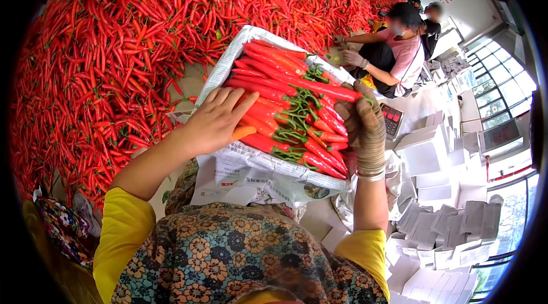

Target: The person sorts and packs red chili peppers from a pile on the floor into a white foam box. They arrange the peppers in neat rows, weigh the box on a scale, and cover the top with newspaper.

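Note:
A box lined with printed newspaper (222, 64) sits in front of my body, packed with red chili peppers (265, 88). Their green stems (295, 122) gather towards the middle of the box. My left hand (216, 118) lies over the left wall and the peppers there, fingers spread; an orange cover shows at its thumb. In my right hand (364, 122), which wears a stained glove, the stem end of one long red chili (317, 85) is gripped. That chili lies across the top of the others, its tip pointing left.
A huge heap of red chilies (128, 43) covers the floor ahead and left. Two people crouch at the upper right, one in a pink shirt (411, 62). A calculator-like keypad device (391, 120) lies right of the box. White boxes (424, 150) are stacked along the right.

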The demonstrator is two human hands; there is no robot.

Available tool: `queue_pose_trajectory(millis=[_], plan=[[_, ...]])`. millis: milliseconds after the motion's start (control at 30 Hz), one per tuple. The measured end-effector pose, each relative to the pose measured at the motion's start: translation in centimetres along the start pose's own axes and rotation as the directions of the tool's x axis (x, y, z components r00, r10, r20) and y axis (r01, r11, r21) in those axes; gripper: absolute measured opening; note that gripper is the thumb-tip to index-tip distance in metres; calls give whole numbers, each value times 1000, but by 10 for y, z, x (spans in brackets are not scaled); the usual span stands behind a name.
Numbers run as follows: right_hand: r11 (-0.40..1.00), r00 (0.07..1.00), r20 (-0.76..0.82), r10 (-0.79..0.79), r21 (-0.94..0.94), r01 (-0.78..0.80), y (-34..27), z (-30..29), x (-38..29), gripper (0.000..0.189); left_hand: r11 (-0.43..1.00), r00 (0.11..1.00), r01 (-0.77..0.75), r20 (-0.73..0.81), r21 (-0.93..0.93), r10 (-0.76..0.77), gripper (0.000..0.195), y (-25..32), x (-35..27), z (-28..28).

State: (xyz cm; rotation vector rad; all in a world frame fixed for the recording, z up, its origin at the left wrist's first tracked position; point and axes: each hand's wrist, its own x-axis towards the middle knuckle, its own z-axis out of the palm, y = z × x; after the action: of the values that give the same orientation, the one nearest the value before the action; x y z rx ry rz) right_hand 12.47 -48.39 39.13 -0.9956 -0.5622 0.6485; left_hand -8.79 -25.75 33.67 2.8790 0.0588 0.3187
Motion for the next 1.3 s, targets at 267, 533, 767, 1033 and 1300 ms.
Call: queue_pose_trajectory(millis=[267, 533, 767, 1033, 1300], plan=[[999, 999, -19, -36, 35, 36, -2, 8, -12, 37, 998, 989, -51, -136, 29, 55, 64, 4, -1, 8], [999, 999, 25, -30, 35, 29, 3, 11, -6, 34, 956, 954, -293, -71, -11, 291, 59, 11, 15, 23], [992, 997, 38, -73, -98, 76, -2, 11, -2, 27, 936, 963, -267, -47, -229, 264, 57, 7, 32, 11], [709, 743, -289, -604, -620, 336, -57, -159, 73, 29, 980, 972, -196, 131, -26, 198, 77, 29, 32, -4], [348, 758, -506, -412, -856, -382, 63, -488, 119, 34, 971, 963, -237, 137, 20, 232, 74, 22, 41, -4]])
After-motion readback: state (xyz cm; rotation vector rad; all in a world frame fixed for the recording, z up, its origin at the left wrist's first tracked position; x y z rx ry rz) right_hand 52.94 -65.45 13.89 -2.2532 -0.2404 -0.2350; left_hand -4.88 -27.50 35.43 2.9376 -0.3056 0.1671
